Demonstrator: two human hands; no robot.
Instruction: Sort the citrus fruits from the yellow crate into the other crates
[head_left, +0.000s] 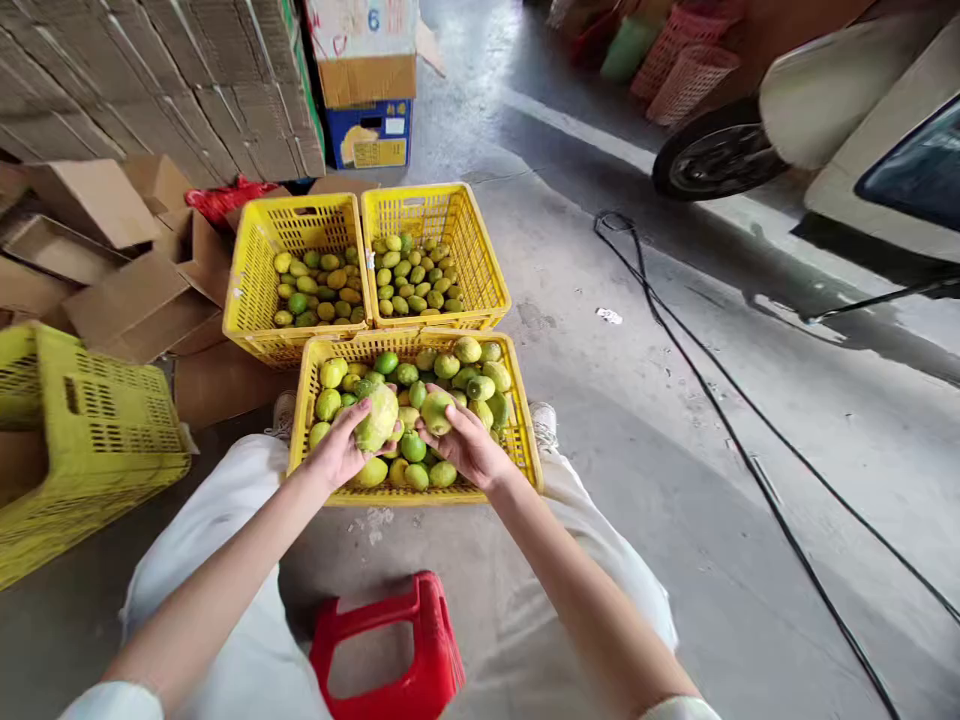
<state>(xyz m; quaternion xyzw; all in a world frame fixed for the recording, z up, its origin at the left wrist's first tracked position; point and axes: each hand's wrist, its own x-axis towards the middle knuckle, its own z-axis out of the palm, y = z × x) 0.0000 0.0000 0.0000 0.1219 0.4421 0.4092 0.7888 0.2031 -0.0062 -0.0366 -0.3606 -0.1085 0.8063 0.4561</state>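
My left hand [343,448] is closed round a large, pale green-yellow fruit [377,418] with mottled skin. In my right hand [469,440] is a smaller green fruit [436,411], gripped between thumb and fingers. Both hands are above the front yellow crate [304,420], which stands between my feet. Many green and yellow fruits of mixed sizes lie in it, some hidden by my hands. What kind of fruit they are I cannot tell for sure.
Two yellow crates [244,290] [491,270] with smaller fruits stand just behind. Another yellow crate [112,410] lies at left beside flattened cardboard boxes [142,290]. A red stool [435,640] is below me. Black cable [720,430] crosses the floor near a vehicle wheel [712,150].
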